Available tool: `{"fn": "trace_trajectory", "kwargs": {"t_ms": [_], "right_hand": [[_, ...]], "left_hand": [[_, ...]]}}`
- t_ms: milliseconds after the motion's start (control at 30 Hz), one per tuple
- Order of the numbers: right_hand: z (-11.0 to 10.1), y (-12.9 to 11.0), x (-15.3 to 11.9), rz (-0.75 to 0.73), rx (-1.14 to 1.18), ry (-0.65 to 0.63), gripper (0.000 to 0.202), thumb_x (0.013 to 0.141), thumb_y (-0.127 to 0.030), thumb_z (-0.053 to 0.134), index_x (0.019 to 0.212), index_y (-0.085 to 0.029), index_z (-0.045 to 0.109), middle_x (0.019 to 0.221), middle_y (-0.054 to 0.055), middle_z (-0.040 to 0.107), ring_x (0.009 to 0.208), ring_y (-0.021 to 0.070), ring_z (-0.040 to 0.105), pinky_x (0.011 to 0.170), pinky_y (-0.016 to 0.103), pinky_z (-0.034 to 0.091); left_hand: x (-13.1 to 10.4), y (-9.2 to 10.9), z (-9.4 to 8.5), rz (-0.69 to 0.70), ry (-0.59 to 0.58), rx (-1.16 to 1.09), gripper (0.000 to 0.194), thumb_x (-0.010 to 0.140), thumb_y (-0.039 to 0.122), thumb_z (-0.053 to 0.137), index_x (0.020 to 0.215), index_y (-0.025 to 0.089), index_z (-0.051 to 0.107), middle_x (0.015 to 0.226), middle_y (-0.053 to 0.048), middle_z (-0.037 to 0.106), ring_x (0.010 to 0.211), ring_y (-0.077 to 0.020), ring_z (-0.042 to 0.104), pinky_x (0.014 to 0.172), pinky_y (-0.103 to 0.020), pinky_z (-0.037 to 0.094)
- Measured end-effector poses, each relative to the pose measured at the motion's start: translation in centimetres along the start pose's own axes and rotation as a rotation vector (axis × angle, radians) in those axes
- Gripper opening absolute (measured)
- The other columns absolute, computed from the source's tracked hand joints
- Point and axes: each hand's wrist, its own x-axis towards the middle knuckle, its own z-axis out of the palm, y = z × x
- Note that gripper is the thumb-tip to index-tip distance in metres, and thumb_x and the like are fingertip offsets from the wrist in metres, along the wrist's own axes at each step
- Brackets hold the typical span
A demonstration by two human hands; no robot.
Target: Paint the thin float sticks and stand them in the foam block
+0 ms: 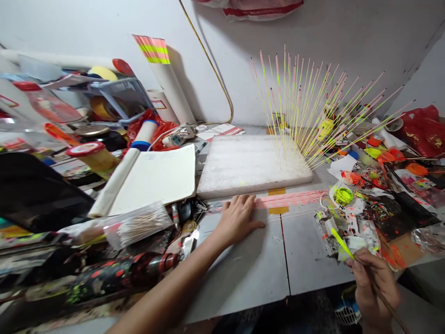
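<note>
My left hand (239, 217) lies on the table with its fingers resting on a row of thin pink-painted sticks (295, 199); the thumb is spread to the right. Between the fingers and thumb of my right hand (375, 280) is a paintbrush (342, 243), its fluorescent yellow head pointing up and left and its brown handle running down behind the hand. A white foam block (250, 162) sits just beyond the left hand. Many slender pink and yellow sticks (306, 111) stand fanned out from its right end.
Paint-stained clutter (368, 208) and a roll of yellow tape or cord (343, 195) lie at the right. An open notebook (163, 176), a bag of cotton swabs (142, 227) and a red-lidded jar (92, 157) are at the left. A tall white tube (174, 88) leans by the wall.
</note>
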Motion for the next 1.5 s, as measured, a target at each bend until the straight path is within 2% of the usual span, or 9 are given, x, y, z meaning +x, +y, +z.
{"fn": "trace_trajectory", "kwargs": {"t_ms": [167, 367, 533, 600, 700, 933, 1133, 1333, 1500], "right_hand": [[-1.4, 1.1, 1.6, 0.077, -0.059, 0.082, 0.031, 0.082, -0.042, 0.083, 0.087, -0.016, 0.068, 0.081, 0.007, 0.069, 0.062, 0.0170, 0.070, 0.057, 0.026, 0.060], [-2.8, 2.5, 7.2, 0.131, -0.199, 0.049, 0.039, 0.075, -0.050, 0.086, 0.087, -0.017, 0.070, 0.075, 0.008, 0.072, 0.061, 0.0191, 0.071, 0.052, 0.024, 0.056], [-2.4, 3.7, 13.5, 0.111, -0.438, -0.152, 0.044, 0.083, -0.060, 0.072, 0.089, -0.017, 0.074, 0.082, 0.008, 0.075, 0.074, 0.0211, 0.072, 0.067, 0.031, 0.057], [-1.8, 4.7, 15.5, 0.083, -0.506, -0.191, 0.049, 0.086, -0.064, 0.065, 0.087, -0.016, 0.075, 0.082, 0.009, 0.075, 0.073, 0.0209, 0.071, 0.067, 0.031, 0.055], [-0.6, 6.1, 17.4, 0.086, -0.619, -0.276, 0.051, 0.089, -0.065, 0.059, 0.087, -0.017, 0.077, 0.081, 0.008, 0.076, 0.073, 0.0214, 0.072, 0.068, 0.030, 0.054], [1.0, 7.6, 18.5, 0.115, -0.786, -0.331, 0.039, 0.087, -0.059, 0.067, 0.079, -0.023, 0.078, 0.070, 0.006, 0.075, 0.069, 0.0233, 0.072, 0.067, 0.029, 0.049], [-0.2, 7.4, 18.9, 0.130, -0.875, -0.288, 0.045, 0.089, -0.063, 0.063, 0.080, -0.021, 0.078, 0.074, 0.008, 0.075, 0.074, 0.0265, 0.073, 0.068, 0.031, 0.048], [-1.3, 6.8, 19.3, 0.119, -0.836, -0.197, 0.044, 0.085, -0.061, 0.066, 0.076, -0.019, 0.077, 0.068, 0.007, 0.074, 0.066, 0.0241, 0.071, 0.063, 0.030, 0.049], [-1.2, 6.3, 17.7, -0.062, -0.717, -0.359, 0.040, 0.094, -0.055, 0.057, 0.087, -0.022, 0.079, 0.090, 0.006, 0.079, 0.083, 0.0244, 0.074, 0.078, 0.034, 0.055]], "left_hand": [[0.9, -1.2, 0.2, -0.097, 0.029, 0.047, 0.071, 0.080, 0.062, 0.068, 0.135, 0.020, 0.053, 0.133, -0.017, 0.059, 0.122, -0.0372, 0.050, 0.093, -0.046, 0.041], [1.0, -2.5, -0.4, -0.128, -0.011, 0.076, 0.031, 0.090, 0.044, 0.056, 0.109, 0.022, 0.068, 0.113, -0.012, 0.066, 0.107, -0.0336, 0.057, 0.079, -0.042, 0.042], [1.4, -4.9, 1.7, 0.025, 0.214, -0.062, 0.031, 0.094, 0.045, 0.047, 0.088, 0.025, 0.071, 0.088, -0.007, 0.068, 0.084, -0.0271, 0.060, 0.064, -0.035, 0.039], [1.7, -5.6, 2.4, 0.096, 0.310, -0.140, 0.033, 0.094, 0.048, 0.047, 0.087, 0.026, 0.071, 0.082, -0.006, 0.068, 0.078, -0.0247, 0.059, 0.065, -0.035, 0.042], [1.8, -6.1, 2.5, 0.160, 0.351, -0.180, 0.036, 0.096, 0.048, 0.044, 0.087, 0.027, 0.072, 0.079, -0.004, 0.068, 0.074, -0.0227, 0.060, 0.068, -0.035, 0.047], [1.6, -5.8, 1.7, 0.223, 0.396, -0.110, 0.038, 0.098, 0.042, 0.041, 0.091, 0.026, 0.074, 0.081, -0.004, 0.070, 0.074, -0.0219, 0.064, 0.066, -0.032, 0.048], [1.4, -5.4, 1.6, 0.224, 0.427, -0.077, 0.037, 0.100, 0.042, 0.040, 0.091, 0.026, 0.072, 0.082, -0.003, 0.070, 0.077, -0.0208, 0.065, 0.066, -0.031, 0.050], [0.9, -4.6, 1.3, 0.165, 0.488, -0.088, 0.035, 0.100, 0.042, 0.042, 0.089, 0.026, 0.071, 0.087, -0.001, 0.071, 0.075, -0.0182, 0.067, 0.059, -0.028, 0.049], [1.1, -4.1, 1.0, 0.145, 0.505, -0.107, 0.030, 0.099, 0.039, 0.045, 0.087, 0.024, 0.068, 0.085, -0.001, 0.071, 0.072, -0.0175, 0.067, 0.059, -0.027, 0.048]]}}
